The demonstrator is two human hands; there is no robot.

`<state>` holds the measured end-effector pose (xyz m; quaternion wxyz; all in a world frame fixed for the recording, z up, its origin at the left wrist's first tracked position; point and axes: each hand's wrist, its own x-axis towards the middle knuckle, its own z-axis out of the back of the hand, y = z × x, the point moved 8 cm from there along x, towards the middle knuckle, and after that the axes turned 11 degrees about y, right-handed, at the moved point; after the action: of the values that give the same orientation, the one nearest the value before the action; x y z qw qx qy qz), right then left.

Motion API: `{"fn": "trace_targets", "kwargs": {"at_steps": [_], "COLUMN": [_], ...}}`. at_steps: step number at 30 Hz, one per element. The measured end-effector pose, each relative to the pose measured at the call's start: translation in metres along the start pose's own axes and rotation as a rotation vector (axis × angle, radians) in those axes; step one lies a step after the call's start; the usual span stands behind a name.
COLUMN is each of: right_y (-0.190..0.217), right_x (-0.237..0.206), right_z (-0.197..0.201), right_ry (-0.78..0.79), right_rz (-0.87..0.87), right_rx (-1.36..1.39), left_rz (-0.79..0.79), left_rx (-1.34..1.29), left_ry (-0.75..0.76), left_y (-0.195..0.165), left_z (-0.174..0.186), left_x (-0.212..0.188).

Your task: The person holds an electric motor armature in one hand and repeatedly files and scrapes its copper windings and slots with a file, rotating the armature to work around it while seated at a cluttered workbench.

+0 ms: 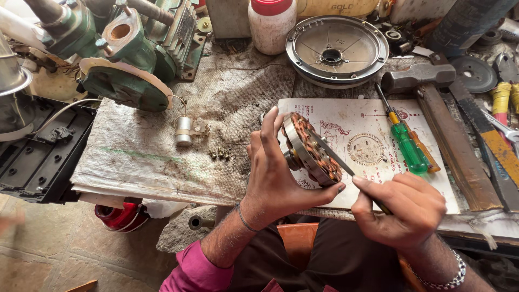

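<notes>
While I sit at the bench, this is how things lie:

Left hand: my left hand [275, 178] is closed around the round metal stator with copper windings [310, 148], fingers up its back face and thumb stretched under its lower rim, holding it on edge and tilted.

Right hand: my right hand [403, 208] is curled tight around a thin dark flat blade [331, 155], whose tip lies across the copper face of the stator.

Where the stator is: lifted above the near-left corner of the stained printed paper sheet [373, 162], just over the front edge of the bench.

Room to the left: the worn grey woven cloth [162, 146] is mostly bare; only a small silver cylinder-shaped part [184, 130] and a cluster of small brass screws [220, 154] lie on it, near my left hand but apart from it.

Room to the right: a green-handled screwdriver [405, 140] lies on the sheet with an orange-handled one touching beside it; past the sheet's right edge lies a heavy steel hammer with a wooden handle [438, 108].

Room behind: a round grey metal motor cover [337, 48] and a white plastic jar with a red lid [271, 24] stand at the far edge, well apart from my hands.

Far left: a green cast pump body [130, 59] overhangs the cloth's back corner.

Near edge: both wrists hang off the bench front, over my lap.
</notes>
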<state>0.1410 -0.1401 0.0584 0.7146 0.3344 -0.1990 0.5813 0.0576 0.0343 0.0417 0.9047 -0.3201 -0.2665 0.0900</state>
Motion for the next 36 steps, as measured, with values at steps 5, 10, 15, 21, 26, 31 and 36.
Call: {"fn": "trace_targets", "kwargs": {"at_steps": [5, 10, 15, 21, 26, 31, 36], "right_y": [-0.005, -0.003, -0.007, -0.003, -0.006, -0.006, -0.007], "right_x": [0.001, 0.000, 0.003, 0.001, 0.004, 0.003, 0.002], "right_z": [-0.011, -0.007, -0.015, -0.003, -0.014, -0.006, -0.014], "right_ry": [0.081, 0.043, 0.126, 0.019, 0.114, 0.059, 0.132], "right_rz": [-0.040, -0.032, -0.064, -0.032, -0.070, -0.077, -0.086], "right_rx": [0.025, 0.001, 0.024, 0.008, 0.030, 0.013, 0.022], "left_rz": [0.110, -0.063, -0.052, -0.057, -0.050, -0.027, 0.033], "left_rx": [-0.026, 0.016, 0.082, 0.079, 0.103, 0.076, 0.055], "left_ry": [0.103, -0.044, -0.042, -0.057, -0.058, -0.006, 0.026], "left_y": [0.010, -0.001, -0.002, 0.000, -0.001, 0.004, 0.009], "left_z": [-0.008, 0.002, 0.002, 0.003, 0.003, 0.000, -0.005], "left_x": [0.001, 0.000, -0.001, 0.001, -0.002, 0.000, -0.002]}}
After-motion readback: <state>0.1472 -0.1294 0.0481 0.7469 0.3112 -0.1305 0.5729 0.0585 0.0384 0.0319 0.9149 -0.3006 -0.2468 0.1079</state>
